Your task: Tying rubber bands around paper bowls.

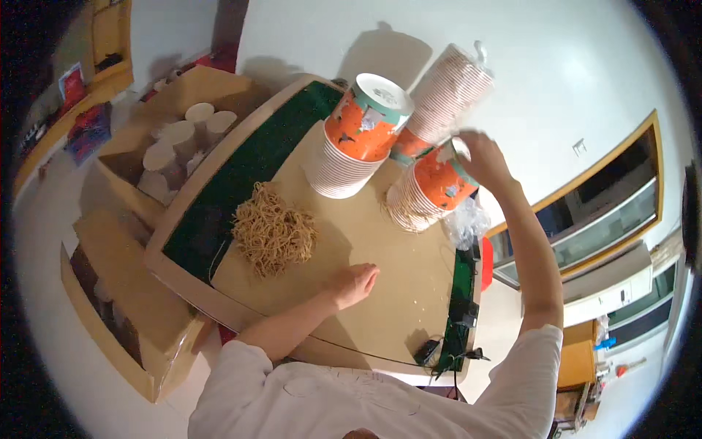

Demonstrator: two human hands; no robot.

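My right hand (482,159) reaches to the upturned base of an orange paper cup (443,175), its fingers curled at the base's edge. That cup tops a short upside-down stack, with white rims (414,199) below and thin brown strands at the lowest rims. My left hand (356,285) hovers or rests over the brown board with fingers curled in; whatever it may hold is hidden. To its upper left lies a tangled heap of brown cords (273,231). A larger upside-down stack of paper cups (365,135), orange with a green band, stands beside the right-hand stack.
Behind, a tall plastic-wrapped cup stack (453,91) leans near the wall. Clear plastic film (468,222) lies right of the short stack. Black adapters (427,352) and cables sit at the right front edge. Open cardboard boxes (131,157) with white cups stand left of the table.
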